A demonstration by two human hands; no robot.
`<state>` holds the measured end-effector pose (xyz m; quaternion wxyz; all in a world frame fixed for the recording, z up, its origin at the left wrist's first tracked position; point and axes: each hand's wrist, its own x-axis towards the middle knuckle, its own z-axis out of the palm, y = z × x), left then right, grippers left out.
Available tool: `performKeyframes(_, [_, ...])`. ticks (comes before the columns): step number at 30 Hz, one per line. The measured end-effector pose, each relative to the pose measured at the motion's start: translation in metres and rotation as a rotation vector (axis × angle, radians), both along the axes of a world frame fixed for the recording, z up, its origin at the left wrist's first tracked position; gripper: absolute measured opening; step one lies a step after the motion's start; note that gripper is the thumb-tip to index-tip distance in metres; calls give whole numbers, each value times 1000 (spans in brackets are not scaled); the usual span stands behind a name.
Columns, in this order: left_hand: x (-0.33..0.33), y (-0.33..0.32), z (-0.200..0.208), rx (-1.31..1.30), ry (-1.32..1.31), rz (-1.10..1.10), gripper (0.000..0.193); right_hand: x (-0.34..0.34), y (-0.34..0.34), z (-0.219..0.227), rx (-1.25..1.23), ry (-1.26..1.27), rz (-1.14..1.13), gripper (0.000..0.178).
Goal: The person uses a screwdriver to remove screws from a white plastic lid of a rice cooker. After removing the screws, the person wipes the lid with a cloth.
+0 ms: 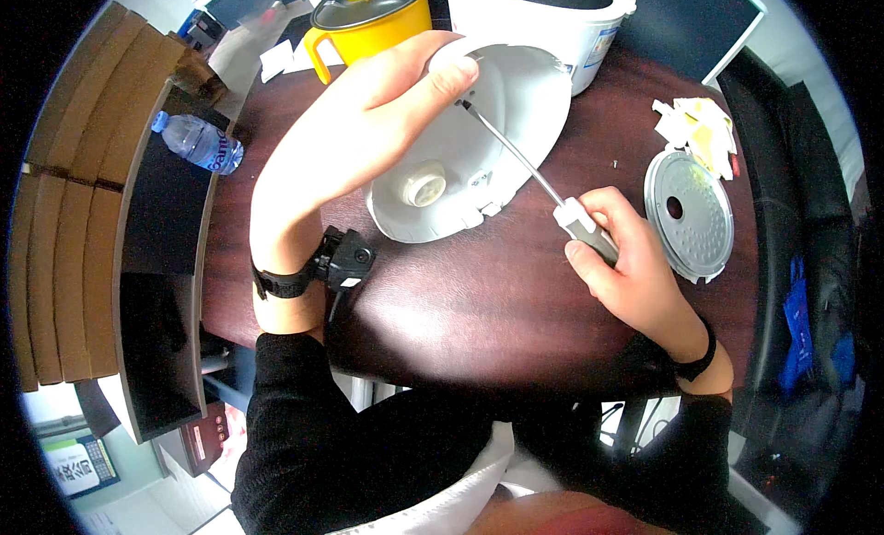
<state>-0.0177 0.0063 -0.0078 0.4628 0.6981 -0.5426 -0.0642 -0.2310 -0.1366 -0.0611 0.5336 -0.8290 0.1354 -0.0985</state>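
My left hand [368, 121] grips the upper rim of a white round appliance lid [502, 139], holding it tilted on the dark brown table [460, 296]. The lid's inner side faces me, with a round hub near its lower middle. My right hand [626, 259] is closed on the grey-and-white handle of a screwdriver [543, 185]. Its thin metal shaft runs up and left, and the tip touches the lid near my left thumb.
A white cooker body [571, 19] and a yellow lidded pot [368, 24] stand at the table's far edge. A round perforated metal plate [689, 213] lies at the right, crumpled paper bits [700, 130] above it. A plastic water bottle [198, 144] lies on a shelf at the left.
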Motion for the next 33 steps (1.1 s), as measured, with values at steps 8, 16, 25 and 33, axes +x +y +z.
performKeyframes(8, [1,-8,0,12,-22,-67,42,-10,3,8,-130,-11,12,27])
performKeyframes(16, [-8,-9,5,129,209,-36,45,-12,3,6,-13,25,-37,25])
performKeyframes(25, [-6,-15,-5,7,148,-100,43,-15,4,10,-23,44,-23,23])
performKeyframes(33, [-14,-9,7,128,151,-62,43,-15,7,11,-27,21,-2,22])
